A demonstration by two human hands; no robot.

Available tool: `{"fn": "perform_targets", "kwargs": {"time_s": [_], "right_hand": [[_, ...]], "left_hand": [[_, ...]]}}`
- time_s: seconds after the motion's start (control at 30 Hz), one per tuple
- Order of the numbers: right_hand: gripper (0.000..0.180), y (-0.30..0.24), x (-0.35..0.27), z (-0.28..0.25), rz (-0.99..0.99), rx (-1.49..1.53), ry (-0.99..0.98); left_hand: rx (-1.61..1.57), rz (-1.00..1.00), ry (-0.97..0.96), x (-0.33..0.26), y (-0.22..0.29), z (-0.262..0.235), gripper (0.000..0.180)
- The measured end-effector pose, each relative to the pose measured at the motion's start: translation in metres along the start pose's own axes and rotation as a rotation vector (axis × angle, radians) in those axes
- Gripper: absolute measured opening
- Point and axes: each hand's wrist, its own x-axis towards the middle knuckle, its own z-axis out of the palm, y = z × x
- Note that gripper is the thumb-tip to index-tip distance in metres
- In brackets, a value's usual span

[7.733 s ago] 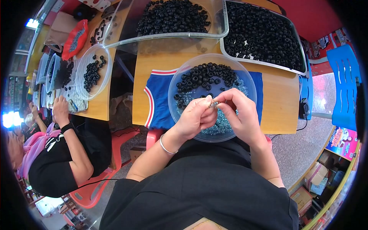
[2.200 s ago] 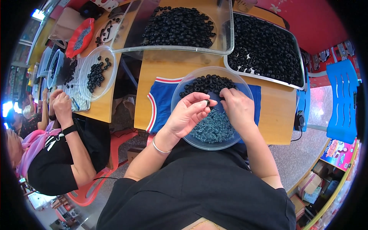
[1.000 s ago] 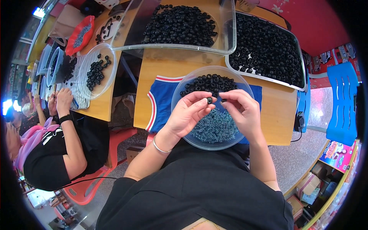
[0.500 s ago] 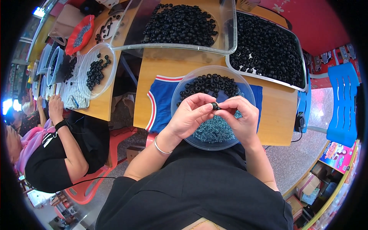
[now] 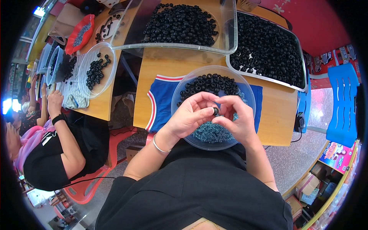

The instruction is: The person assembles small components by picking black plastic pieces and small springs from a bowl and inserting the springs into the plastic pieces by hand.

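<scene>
Between the thumb and fingers of my left hand point(image 5: 190, 114) is a round black bead point(image 5: 216, 111) with a hole. My right hand point(image 5: 239, 118) curves around the bead's other side, its thumb close by and a gap between thumb and index finger. Both hands are above a clear round plastic tub point(image 5: 178, 79). At its far side the tub holds many black beads point(image 5: 210, 82), and nearer me a heap of small teal-blue pieces point(image 5: 214, 133), too small to make out exactly. Under the tub lies a blue cloth with red and white trim point(image 5: 163, 100).
A clear bin point(image 5: 184, 46) of black beads stands beyond the tub. Right of it is a tray point(image 5: 264, 78) of more beads. At left, a person in black point(image 5: 50, 161) works at another table with a bead bowl point(image 5: 111, 76). A blue chair point(image 5: 342, 101) stands at right.
My right index finger has lifted off the bead and arched upward, while my right thumb stays close. The bead has dropped slightly in my left fingers. The person at left has shifted an arm.
</scene>
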Motion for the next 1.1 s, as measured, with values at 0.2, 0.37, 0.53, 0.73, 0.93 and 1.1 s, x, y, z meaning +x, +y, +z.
{"fn": "perform_targets", "kwargs": {"time_s": [0.2,0.37,0.53,0.73,0.93,1.1], "right_hand": [[0.035,0.006,0.001,-0.002,-0.177,-0.171,-0.157],[0.028,0.006,0.001,-0.002,-0.188,-0.139,-0.195],[0.026,0.001,0.002,-0.004,-0.15,-0.098,-0.251],[0.028,-0.007,0.003,-0.008,-0.139,-0.119,-0.259],[0.032,-0.01,0.0,-0.004,-0.184,-0.206,-0.238],[0.034,-0.009,-0.002,-0.001,-0.182,-0.187,-0.187]], "left_hand": [[0.113,-0.098,-0.034,-0.002,0.01,-0.002,0.053],[0.088,-0.157,-0.072,-0.002,0.012,-0.003,0.053],[0.124,-0.151,-0.138,0.0,0.017,-0.006,0.057],[0.137,-0.146,-0.124,0.001,0.024,0.002,0.058],[0.23,-0.182,-0.113,0.0,0.031,0.003,0.065],[0.235,-0.174,-0.153,0.0,0.029,0.002,0.06]]}}
